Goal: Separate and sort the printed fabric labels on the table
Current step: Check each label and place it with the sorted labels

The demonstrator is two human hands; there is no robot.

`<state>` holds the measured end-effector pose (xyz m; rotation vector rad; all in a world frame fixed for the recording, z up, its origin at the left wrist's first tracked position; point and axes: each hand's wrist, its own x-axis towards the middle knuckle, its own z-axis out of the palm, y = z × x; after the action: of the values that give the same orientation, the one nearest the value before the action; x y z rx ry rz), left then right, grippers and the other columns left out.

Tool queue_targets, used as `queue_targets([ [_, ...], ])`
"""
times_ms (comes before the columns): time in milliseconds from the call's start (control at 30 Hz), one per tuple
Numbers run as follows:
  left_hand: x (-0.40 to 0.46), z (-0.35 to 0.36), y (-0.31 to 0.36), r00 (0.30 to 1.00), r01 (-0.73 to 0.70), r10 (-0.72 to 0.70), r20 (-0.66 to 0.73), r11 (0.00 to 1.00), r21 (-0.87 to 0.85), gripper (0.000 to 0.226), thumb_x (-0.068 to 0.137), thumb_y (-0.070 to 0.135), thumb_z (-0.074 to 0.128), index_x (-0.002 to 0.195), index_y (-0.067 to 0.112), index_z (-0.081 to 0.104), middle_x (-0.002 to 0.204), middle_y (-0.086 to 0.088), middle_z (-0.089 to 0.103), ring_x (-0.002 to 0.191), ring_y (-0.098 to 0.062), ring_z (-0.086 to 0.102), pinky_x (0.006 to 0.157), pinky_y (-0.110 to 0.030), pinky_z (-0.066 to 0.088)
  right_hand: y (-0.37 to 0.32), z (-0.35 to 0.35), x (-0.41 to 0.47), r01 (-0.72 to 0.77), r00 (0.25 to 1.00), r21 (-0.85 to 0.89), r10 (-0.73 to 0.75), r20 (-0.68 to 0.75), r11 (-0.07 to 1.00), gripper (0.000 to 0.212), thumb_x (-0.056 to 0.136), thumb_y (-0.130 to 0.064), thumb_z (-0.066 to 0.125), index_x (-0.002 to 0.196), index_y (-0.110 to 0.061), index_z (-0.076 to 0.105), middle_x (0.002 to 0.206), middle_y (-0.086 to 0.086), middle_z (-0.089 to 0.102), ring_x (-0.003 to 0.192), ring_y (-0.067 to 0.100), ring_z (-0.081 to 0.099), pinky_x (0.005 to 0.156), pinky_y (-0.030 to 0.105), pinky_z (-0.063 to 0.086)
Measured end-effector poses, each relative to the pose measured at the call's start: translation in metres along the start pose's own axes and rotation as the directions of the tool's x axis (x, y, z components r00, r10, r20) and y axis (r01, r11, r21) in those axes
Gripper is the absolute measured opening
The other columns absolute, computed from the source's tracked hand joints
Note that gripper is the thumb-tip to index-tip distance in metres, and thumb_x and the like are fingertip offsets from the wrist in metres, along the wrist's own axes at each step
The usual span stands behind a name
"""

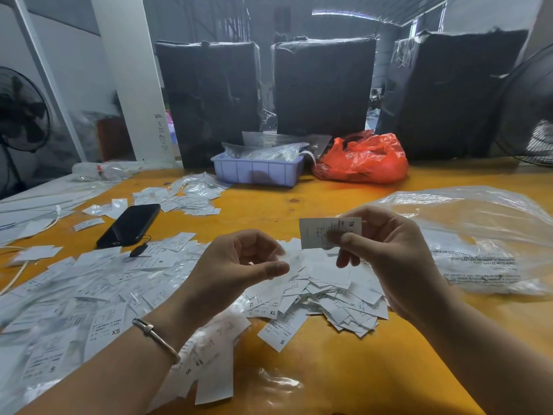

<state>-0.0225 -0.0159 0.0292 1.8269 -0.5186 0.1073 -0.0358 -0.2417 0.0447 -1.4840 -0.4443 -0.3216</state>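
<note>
My right hand (386,250) pinches a white printed label (317,232) marked XL between thumb and fingers, held up above the table. My left hand (239,262) hovers just left of it with fingers curled toward the thumb; a blurred white scrap sits by its fingertips and I cannot tell whether it is held. Below both hands lies a heap of white labels (329,298). More labels (74,301), marked XS, S, M and XL, spread over the left part of the orange table (344,369).
A black phone (130,224) lies left of centre. A lilac tray (257,170) with bagged items and a red plastic bag (363,158) stand at the back before black-wrapped boxes (324,85). A large clear plastic bag (478,238) lies right.
</note>
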Motion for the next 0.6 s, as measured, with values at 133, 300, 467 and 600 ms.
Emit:
queue_targets([
  [133,-0.0011,0.0019,0.0019,0.999,-0.043,0.042,0.022,0.998,0.040,0.021,0.068,0.035,0.079,0.078,0.017,0.074,0.078,-0.005,0.073,0.072,-0.016,0.066,0.072,-0.027,0.057,-0.0043,0.0041,-0.0041,0.041,0.999,-0.025,-0.041,-0.009,0.999,0.014,0.077,0.006,0.068,0.088,0.001,0.061,0.072,0.012,0.072,0.052,0.021,0.063,0.048,0.025,0.042],
  [300,-0.0017,0.0030,0.0045,0.999,-0.031,0.031,0.008,0.998,0.053,0.019,0.068,0.034,0.079,0.075,0.017,0.074,0.078,-0.004,0.073,0.077,-0.023,0.066,0.076,-0.040,0.056,-0.0066,0.0059,-0.0048,-0.056,0.998,-0.036,0.055,-0.013,0.998,0.035,0.067,-0.007,0.075,0.100,-0.007,0.065,0.080,0.012,0.075,0.066,0.028,0.071,0.054,0.025,0.049],
  [467,-0.0025,0.0029,0.0061,0.999,-0.032,0.032,0.000,0.998,0.058,0.024,0.064,0.038,0.081,0.075,0.018,0.075,0.080,-0.007,0.072,0.083,-0.035,0.064,0.079,-0.051,0.054,-0.0066,0.0058,-0.0042,-0.081,0.997,-0.024,0.081,0.001,0.996,0.017,0.069,-0.008,0.073,0.084,-0.001,0.069,0.080,0.014,0.074,0.075,0.025,0.071,0.060,0.022,0.051],
  [600,-0.0023,0.0029,0.0056,0.999,-0.038,0.038,-0.011,0.998,0.054,0.030,0.060,0.041,0.083,0.074,0.017,0.072,0.078,-0.008,0.070,0.080,-0.035,0.063,0.075,-0.052,0.054,-0.0075,0.0051,-0.0031,-0.094,0.995,-0.021,0.093,-0.043,0.995,0.009,0.069,-0.006,0.078,0.073,-0.007,0.070,0.081,0.021,0.067,0.073,0.021,0.058,0.068,0.028,0.045],
])
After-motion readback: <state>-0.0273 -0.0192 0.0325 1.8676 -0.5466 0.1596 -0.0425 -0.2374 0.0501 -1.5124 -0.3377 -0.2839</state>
